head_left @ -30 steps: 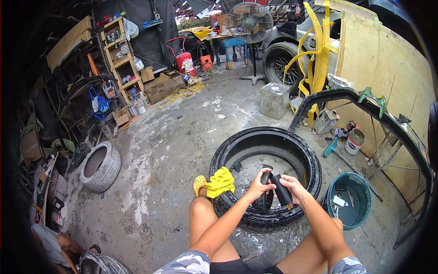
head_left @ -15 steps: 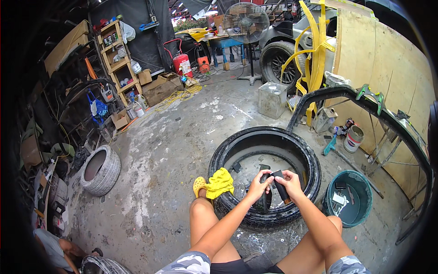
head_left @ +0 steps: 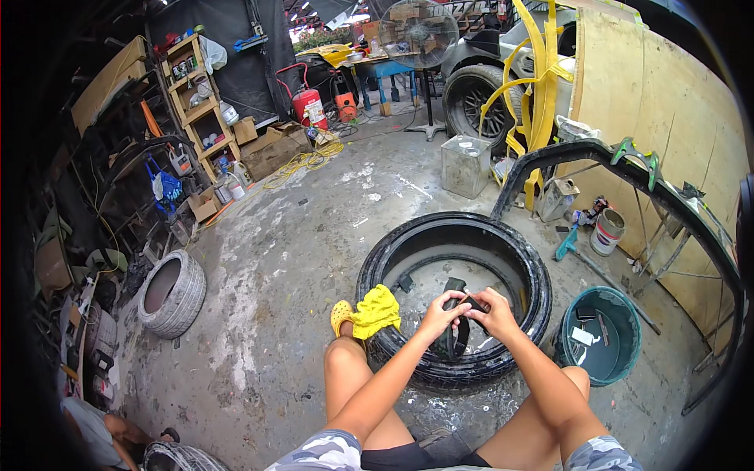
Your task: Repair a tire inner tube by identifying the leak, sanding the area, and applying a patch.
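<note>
My left hand [head_left: 441,315] and my right hand [head_left: 494,312] meet over a large black tire [head_left: 527,259] lying in front of me, their fingers closed on a small dark piece [head_left: 473,302], largely hidden by them. A curved black part [head_left: 460,339] is just beneath my hands, inside the tire's ring. A yellow cloth [head_left: 375,310] drapes over the tire's left edge, beside my foot in a yellow clog [head_left: 340,318].
A teal bucket [head_left: 601,304] stands at my right, beside a long-handled tool and a black arched frame [head_left: 598,152]. A whitish tire [head_left: 184,302] lies at left. Another person [head_left: 90,420] is at lower left. A metal can [head_left: 463,169], fire extinguisher [head_left: 312,110] and car wheel are farther back.
The black piece in my hands was held upright and plainly showing. Now it is turned and mostly covered by my fingers, with my hands drawn together slightly higher.
</note>
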